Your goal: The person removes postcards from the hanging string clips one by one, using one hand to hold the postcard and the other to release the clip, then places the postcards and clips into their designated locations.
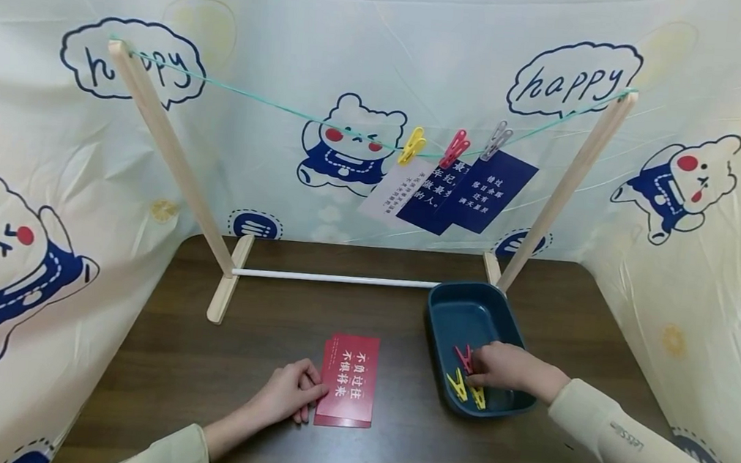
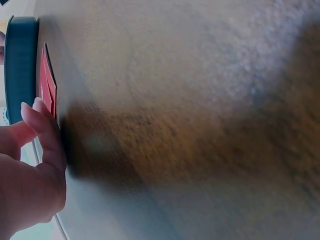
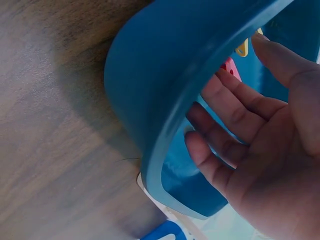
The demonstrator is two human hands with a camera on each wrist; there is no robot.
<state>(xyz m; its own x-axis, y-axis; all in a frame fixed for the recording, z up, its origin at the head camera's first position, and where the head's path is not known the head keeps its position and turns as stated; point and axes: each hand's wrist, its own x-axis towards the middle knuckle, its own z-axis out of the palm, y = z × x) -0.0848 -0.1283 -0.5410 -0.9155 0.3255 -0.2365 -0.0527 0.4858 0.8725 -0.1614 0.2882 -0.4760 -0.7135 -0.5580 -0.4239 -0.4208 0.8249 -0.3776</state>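
Observation:
At the table's front middle, my left hand (image 1: pixel 290 392) has its thumb and fingertips at the left edge of a small stack of red cards (image 1: pixel 358 377) with white writing. In the left wrist view the red cards (image 2: pixel 48 85) part slightly, with thumb and finger close together at their edge. My right hand (image 3: pixel 250 115) reaches into a dark blue basin (image 1: pixel 470 299), fingers loosely bent and spread. Its fingertips are beside a red clothespin (image 1: pixel 464 357), and the thumb is by a yellow clothespin (image 3: pixel 242 48). Another yellow clothespin (image 1: pixel 457 385) lies to the left.
Behind stands a wooden frame with a left post (image 1: pixel 173 148), a right post (image 1: pixel 569 190) and a white bottom rod (image 1: pixel 340 279). From its green string (image 1: pixel 256 96), yellow, red and grey clothespins hold a pale card (image 1: pixel 395 189) and two dark blue cards (image 1: pixel 489 190). A printed cloth surrounds the table.

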